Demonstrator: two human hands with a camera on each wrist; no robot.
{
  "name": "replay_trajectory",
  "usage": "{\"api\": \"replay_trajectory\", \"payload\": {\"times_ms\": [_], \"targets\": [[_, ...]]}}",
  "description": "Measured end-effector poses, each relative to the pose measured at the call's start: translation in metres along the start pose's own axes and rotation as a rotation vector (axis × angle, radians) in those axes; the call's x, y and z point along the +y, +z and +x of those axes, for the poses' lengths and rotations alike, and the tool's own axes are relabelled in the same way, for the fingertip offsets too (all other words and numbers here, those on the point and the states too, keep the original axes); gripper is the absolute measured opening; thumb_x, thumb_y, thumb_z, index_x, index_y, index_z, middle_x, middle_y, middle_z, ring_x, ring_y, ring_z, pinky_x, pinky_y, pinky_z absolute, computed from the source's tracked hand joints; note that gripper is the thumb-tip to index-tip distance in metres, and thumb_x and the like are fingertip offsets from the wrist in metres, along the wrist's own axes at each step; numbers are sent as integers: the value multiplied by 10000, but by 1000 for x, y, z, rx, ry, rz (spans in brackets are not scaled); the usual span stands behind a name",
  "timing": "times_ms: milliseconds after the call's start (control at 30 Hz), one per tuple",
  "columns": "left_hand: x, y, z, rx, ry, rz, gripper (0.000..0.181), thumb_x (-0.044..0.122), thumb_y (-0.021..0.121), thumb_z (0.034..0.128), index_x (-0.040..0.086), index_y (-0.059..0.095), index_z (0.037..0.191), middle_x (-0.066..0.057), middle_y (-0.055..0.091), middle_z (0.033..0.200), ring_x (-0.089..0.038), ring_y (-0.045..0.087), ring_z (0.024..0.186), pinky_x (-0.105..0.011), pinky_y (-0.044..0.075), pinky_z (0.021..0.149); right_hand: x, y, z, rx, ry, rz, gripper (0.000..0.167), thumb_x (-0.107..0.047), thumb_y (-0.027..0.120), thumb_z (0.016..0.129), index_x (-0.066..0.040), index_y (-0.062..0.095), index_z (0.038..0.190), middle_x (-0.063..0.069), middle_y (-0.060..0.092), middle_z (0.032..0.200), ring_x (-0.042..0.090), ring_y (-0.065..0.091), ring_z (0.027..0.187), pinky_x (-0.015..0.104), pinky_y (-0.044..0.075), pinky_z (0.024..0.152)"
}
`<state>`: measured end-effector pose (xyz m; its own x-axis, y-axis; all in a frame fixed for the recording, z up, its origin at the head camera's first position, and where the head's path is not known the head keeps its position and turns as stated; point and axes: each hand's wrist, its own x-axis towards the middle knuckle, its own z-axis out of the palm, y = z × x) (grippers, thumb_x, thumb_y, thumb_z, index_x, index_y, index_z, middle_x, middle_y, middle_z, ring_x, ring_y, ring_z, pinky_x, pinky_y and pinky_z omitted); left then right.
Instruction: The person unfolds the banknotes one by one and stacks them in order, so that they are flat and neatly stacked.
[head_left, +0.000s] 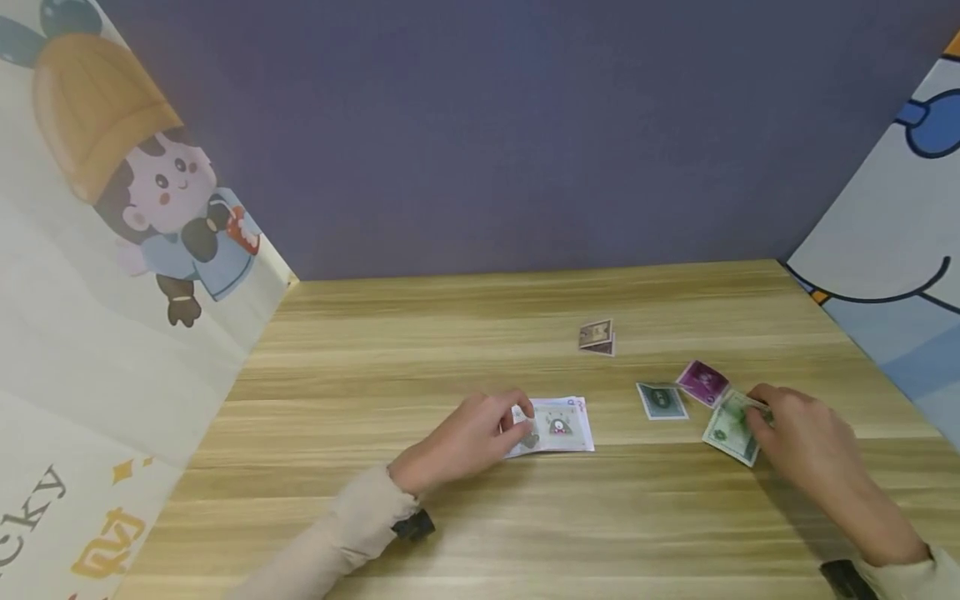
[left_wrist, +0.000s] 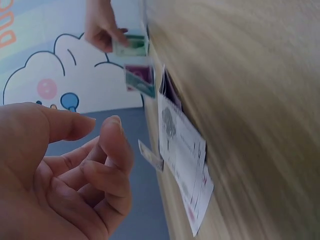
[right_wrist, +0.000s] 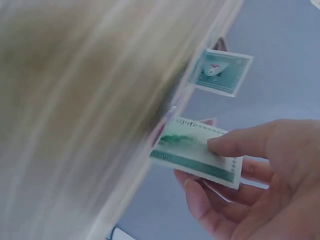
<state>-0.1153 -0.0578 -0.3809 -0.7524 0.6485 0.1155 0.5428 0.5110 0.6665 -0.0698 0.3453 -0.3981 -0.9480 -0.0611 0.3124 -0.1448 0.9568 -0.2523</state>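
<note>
My right hand (head_left: 806, 437) pinches a green play banknote (right_wrist: 195, 147) between thumb and fingers, at the right of the table. Beside that note lies a folded purple banknote (head_left: 703, 382), and left of it a folded teal banknote (head_left: 663, 402). Over a small pile of whitish banknotes (head_left: 566, 427) hangs my left hand (head_left: 472, 437). The left wrist view shows its fingers loosely bent, a gap between thumb and forefinger, and nothing held. One whitish note (left_wrist: 180, 145) stands partly raised along its fold. A folded brown banknote (head_left: 597, 335) lies farther back.
The wood-grain table (head_left: 375, 350) meets a dark blue-grey wall (head_left: 480, 150) at the back. Cartoon-printed panels stand on the left (head_left: 90, 350) and right (head_left: 892, 250) sides.
</note>
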Motion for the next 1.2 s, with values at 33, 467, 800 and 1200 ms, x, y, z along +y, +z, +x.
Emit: {"api": "replay_trajectory", "payload": {"times_ms": [33,467,800,1200], "targets": [[1,1,1,-10,1,-2,166,159,604,985,66,652,1115,74,539,628,3,422,470,-160,346,405,-2,-2,0,23,-7,-5,234,-12,671,853,116,647,1048,343,658,905,149,406,450,292,280,353],[20,13,7,-33,89,-108,174,227,558,1024,107,659,1100,77,606,708,1,474,522,-160,435,480,-54,-27,4,192,-130,74,211,-12,746,810,68,683,995,217,696,736,186,595,475,281,424,382],[31,12,12,-49,3,-340,327,355,498,1052,81,637,1162,-116,703,854,-266,678,610,-240,524,497,-112,-24,8,231,-259,124,186,-5,765,789,27,701,961,193,716,806,199,638,544,279,511,418],[29,17,9,-84,-16,-480,278,293,616,1000,33,670,1083,-65,711,812,-295,676,591,-385,590,557,-148,-15,17,270,-391,256,203,21,774,773,1,712,965,144,742,891,248,723,733,323,602,578]]}}
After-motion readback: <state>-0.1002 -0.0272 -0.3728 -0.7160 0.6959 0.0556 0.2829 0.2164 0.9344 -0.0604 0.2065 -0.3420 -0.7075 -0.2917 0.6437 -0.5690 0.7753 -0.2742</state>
